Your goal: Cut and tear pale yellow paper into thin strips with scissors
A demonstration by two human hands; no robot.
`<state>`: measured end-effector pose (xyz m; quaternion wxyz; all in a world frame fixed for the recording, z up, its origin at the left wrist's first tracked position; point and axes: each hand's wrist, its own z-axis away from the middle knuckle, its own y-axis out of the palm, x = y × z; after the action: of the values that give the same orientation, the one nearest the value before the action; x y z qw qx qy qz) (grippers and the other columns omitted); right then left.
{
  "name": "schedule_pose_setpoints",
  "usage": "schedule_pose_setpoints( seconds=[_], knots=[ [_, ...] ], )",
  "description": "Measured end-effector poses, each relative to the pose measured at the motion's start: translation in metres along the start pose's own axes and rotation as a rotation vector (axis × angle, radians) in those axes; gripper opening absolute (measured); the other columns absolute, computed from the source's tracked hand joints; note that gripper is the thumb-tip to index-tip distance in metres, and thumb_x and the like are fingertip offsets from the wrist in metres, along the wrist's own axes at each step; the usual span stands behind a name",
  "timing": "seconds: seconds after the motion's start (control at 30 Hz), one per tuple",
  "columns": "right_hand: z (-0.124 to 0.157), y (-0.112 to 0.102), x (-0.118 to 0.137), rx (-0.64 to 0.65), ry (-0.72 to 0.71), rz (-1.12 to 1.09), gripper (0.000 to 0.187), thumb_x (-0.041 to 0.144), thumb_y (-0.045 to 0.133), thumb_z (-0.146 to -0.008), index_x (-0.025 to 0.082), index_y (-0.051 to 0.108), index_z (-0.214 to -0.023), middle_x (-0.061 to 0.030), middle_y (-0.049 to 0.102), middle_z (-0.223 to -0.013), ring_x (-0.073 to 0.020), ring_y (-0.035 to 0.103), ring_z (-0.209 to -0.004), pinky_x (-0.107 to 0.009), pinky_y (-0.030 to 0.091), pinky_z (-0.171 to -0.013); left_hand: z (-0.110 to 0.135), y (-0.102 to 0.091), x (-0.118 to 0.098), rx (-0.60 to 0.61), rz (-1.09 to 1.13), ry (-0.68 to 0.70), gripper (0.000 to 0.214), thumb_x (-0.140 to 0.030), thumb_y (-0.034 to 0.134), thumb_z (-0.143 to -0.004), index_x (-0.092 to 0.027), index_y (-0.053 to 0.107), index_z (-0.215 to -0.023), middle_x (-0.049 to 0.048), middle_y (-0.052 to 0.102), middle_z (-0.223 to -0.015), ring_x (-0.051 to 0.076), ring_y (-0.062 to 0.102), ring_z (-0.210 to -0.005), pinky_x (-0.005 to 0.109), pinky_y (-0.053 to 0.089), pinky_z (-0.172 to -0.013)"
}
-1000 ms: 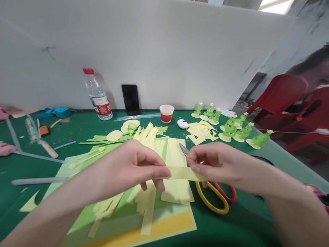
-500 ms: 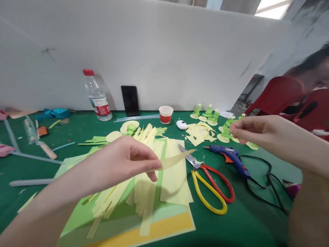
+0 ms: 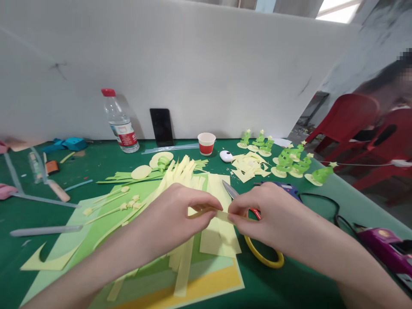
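Note:
A narrow pale yellow paper strip is stretched between my two hands. My left hand pinches it between thumb and fingers, and my right hand pinches its other end. Below them lie stacked yellow and green paper sheets and a heap of cut strips. Scissors with red and yellow handles lie partly hidden under my right hand. Behind that hand, a blue glue gun is mostly covered. Small folded paper stars on thin stems rest left of my left hand.
Several green spiral paper trees stand at the back right near paper scraps. A paper cup, a phone and a water bottle line the white board. A purple tool sits right. Another person sits beyond, near red chairs.
My right hand has come in from the right, by the paper trees, and taken the strip's free end. My left hand has shifted slightly right, still holding the strip.

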<state>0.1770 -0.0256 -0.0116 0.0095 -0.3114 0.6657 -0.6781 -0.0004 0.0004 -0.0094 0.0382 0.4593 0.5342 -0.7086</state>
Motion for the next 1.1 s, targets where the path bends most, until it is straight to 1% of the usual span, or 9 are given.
schedule_pose_setpoints(
  seconds=[0.07, 0.17, 0.33, 0.5, 0.7, 0.83, 0.93, 1.03, 1.1],
  knots=[
    [-0.002, 0.001, 0.003, 0.003, 0.034, 0.019, 0.023, 0.016, 0.047, -0.075, 0.016, 0.064, -0.059, -0.0004, 0.055, -0.047, -0.0089, 0.041, -0.044, -0.022, 0.028, -0.046, -0.002, 0.003, -0.001, -0.003, 0.004, 0.002, 0.021, -0.017, 0.048, -0.076, -0.021, 0.069, -0.075, -0.0041, 0.071, -0.076, 0.012, 0.063, -0.068, 0.018, 0.045, -0.062],
    [-0.005, 0.004, 0.008, -0.001, 0.056, 0.029, 0.023, 0.019, 0.047, -0.076, 0.016, 0.066, -0.063, -0.0015, 0.056, -0.051, -0.0094, 0.043, -0.046, -0.022, 0.028, -0.046, -0.002, 0.007, -0.003, -0.019, 0.0, 0.001, 0.022, -0.017, 0.047, -0.076, -0.02, 0.069, -0.075, -0.0031, 0.071, -0.072, 0.012, 0.063, -0.064, 0.019, 0.045, -0.06],
    [-0.004, 0.003, 0.006, -0.006, -0.003, 0.024, 0.027, 0.018, 0.045, -0.077, 0.015, 0.065, -0.059, -0.0013, 0.053, -0.049, -0.0089, 0.041, -0.045, -0.022, 0.028, -0.046, -0.003, 0.003, -0.003, -0.035, -0.001, -0.071, 0.02, -0.016, 0.049, -0.071, -0.02, 0.069, -0.068, -0.0046, 0.071, -0.069, 0.012, 0.062, -0.061, 0.019, 0.045, -0.056],
    [0.004, -0.011, -0.009, -0.041, 0.003, 0.034, 0.024, 0.022, 0.047, -0.077, 0.018, 0.067, -0.065, -0.0016, 0.057, -0.053, -0.0103, 0.046, -0.048, -0.022, 0.031, -0.045, -0.007, -0.008, 0.002, -0.067, -0.044, -0.124, 0.016, -0.018, 0.052, -0.068, -0.021, 0.068, -0.063, -0.0043, 0.07, -0.065, 0.012, 0.061, -0.058, 0.019, 0.044, -0.053],
    [0.014, -0.034, -0.021, -0.038, 0.079, 0.003, 0.026, 0.031, 0.05, -0.076, 0.02, 0.068, -0.061, -0.0028, 0.062, -0.056, -0.0134, 0.051, -0.049, -0.024, 0.037, -0.044, -0.008, -0.019, 0.009, -0.097, -0.051, -0.215, 0.015, -0.025, 0.055, -0.069, -0.02, 0.067, -0.062, -0.003, 0.069, -0.066, 0.013, 0.06, -0.06, 0.017, 0.043, -0.051],
    [0.012, -0.039, -0.026, 0.02, 0.108, 0.003, 0.027, 0.035, 0.05, -0.074, 0.02, 0.069, -0.06, -0.0028, 0.062, -0.055, -0.0145, 0.051, -0.047, -0.025, 0.037, -0.042, -0.01, -0.021, 0.014, -0.115, -0.062, -0.266, 0.014, -0.027, 0.055, -0.068, -0.021, 0.068, -0.065, -0.0022, 0.069, -0.066, 0.013, 0.06, -0.06, 0.017, 0.044, -0.049],
    [0.011, -0.041, -0.029, 0.062, 0.109, 0.017, 0.031, 0.037, 0.049, -0.075, 0.02, 0.068, -0.058, -0.0028, 0.059, -0.052, -0.0141, 0.049, -0.046, -0.025, 0.033, -0.041, -0.011, -0.026, 0.02, -0.119, -0.111, -0.287, 0.015, -0.028, 0.055, -0.068, -0.021, 0.068, -0.067, -0.0011, 0.07, -0.07, 0.015, 0.061, -0.062, 0.019, 0.044, -0.05],
    [0.011, -0.044, -0.031, 0.079, 0.116, -0.006, 0.031, 0.037, 0.048, -0.075, 0.019, 0.066, -0.057, -0.0019, 0.056, -0.049, -0.0129, 0.045, -0.044, -0.025, 0.028, -0.039, -0.011, -0.034, 0.028, -0.208, -0.201, -0.313, 0.016, -0.032, 0.057, -0.069, -0.02, 0.068, -0.068, 0.0011, 0.07, -0.074, 0.018, 0.062, -0.067, 0.022, 0.046, -0.057],
    [0.008, -0.047, -0.033, 0.073, 0.133, -0.052, 0.029, 0.037, 0.049, -0.075, 0.019, 0.063, -0.057, -0.0006, 0.054, -0.049, -0.0114, 0.042, -0.043, -0.024, 0.027, -0.04, -0.011, -0.037, 0.03, -0.266, -0.151, -0.301, 0.022, -0.037, 0.054, -0.073, -0.02, 0.067, -0.077, 0.0022, 0.07, -0.081, 0.019, 0.062, -0.074, 0.024, 0.048, -0.064]
  ],
)
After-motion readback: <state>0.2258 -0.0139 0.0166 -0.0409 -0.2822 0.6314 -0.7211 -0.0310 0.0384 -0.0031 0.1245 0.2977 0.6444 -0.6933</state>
